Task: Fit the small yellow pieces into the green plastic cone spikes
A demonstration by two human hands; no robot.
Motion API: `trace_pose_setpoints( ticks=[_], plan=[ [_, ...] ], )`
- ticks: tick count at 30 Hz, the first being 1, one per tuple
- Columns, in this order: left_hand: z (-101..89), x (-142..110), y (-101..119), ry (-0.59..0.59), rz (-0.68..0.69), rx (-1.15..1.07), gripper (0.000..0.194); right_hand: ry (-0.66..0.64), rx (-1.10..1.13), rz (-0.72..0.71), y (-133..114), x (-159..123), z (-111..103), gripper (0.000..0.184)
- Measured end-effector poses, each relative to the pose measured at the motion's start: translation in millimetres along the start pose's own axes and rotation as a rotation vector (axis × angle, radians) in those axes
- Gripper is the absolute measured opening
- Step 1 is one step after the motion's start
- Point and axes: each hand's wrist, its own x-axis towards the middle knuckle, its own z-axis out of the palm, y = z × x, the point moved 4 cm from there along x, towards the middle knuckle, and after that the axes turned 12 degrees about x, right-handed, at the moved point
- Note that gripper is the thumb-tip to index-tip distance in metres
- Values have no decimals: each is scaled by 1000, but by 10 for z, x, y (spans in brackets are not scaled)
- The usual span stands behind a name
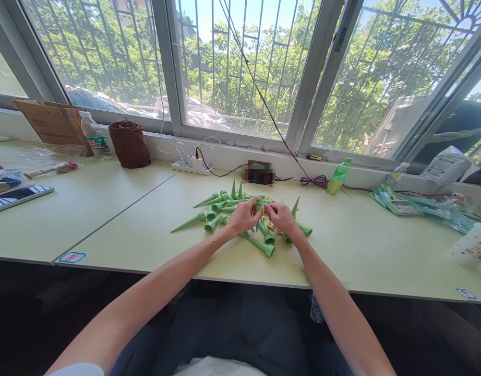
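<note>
A heap of green plastic cone spikes [220, 211] lies in the middle of the pale table [119, 219]. My left hand [243, 216] and my right hand [280, 216] meet over the heap, fingers curled together around one green spike [259, 204]. Small yellowish pieces [272, 226] lie among the cones under my right hand. More spikes lie in front of my wrists, one long one [260, 244] pointing toward me.
A brown pouch [129, 144], a water bottle [94, 137] and cardboard [48, 122] stand at the back left. A power strip [189, 166] and cables run along the sill. A green bottle [338, 177], packets [397, 201] and a white cup [473, 245] sit right. A tablet [17, 196] lies far left.
</note>
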Motion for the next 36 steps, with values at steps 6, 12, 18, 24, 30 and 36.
trace_pose_setpoints(
  ticks=[6,12,18,24,30,36],
  plan=[
    [18,10,-29,16,-9,26,40,42,85,6,-28,-3,-28,36],
    [32,9,-36,-9,-11,17,40,62,59,2,-19,-9,-43,30],
    [38,5,-31,-14,6,19,40,49,-3,-9,-31,-3,-35,41],
    [34,6,-31,-16,-7,16,40,3,3,-13,-51,-15,-11,33],
    [42,6,-25,-17,6,7,39,-20,-8,-2,-38,-11,2,48],
    [45,3,-24,-26,26,15,39,15,24,14,-52,-21,-25,43]
  ],
)
